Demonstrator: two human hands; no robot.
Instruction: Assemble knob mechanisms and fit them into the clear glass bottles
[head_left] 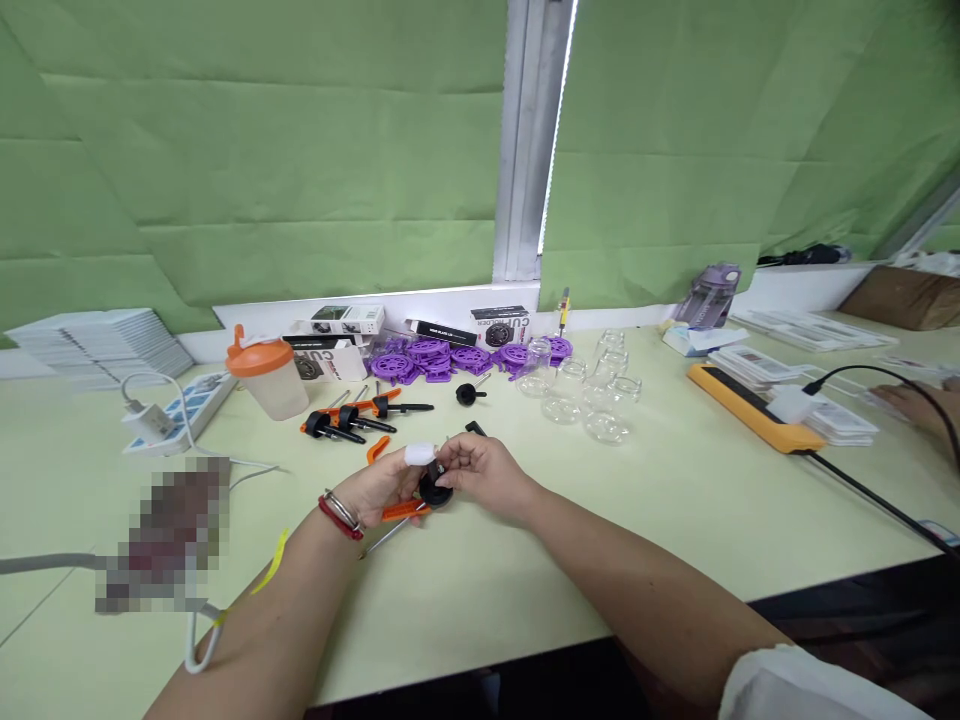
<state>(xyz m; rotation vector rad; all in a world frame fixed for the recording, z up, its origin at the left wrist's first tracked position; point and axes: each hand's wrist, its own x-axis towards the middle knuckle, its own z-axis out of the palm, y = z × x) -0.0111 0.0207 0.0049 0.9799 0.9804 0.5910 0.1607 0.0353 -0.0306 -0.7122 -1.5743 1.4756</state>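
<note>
Near the table's front edge, my left hand (386, 485), with a white wrap on one finger, is closed around a black round part (435, 490). A thin metal rod (390, 530) sticks out below it toward the front left, and an orange strip (405, 510) lies against it under my fingers. My right hand (484, 470) pinches the top of the same black part, its fingertips partly hidden. Behind my hands are several black parts with metal rods and orange handles (345, 420), a loose orange piece (378, 450) and another black part (466, 395).
Purple wheel-shaped pieces (427, 360) and printed boxes (500, 328) line the back. Clear glass jars (607, 425) stand right of centre. An orange-lidded cup (274, 385) and power strip (184, 415) are left; a yellow power strip (754, 410) and another person's hand (911, 405) are right.
</note>
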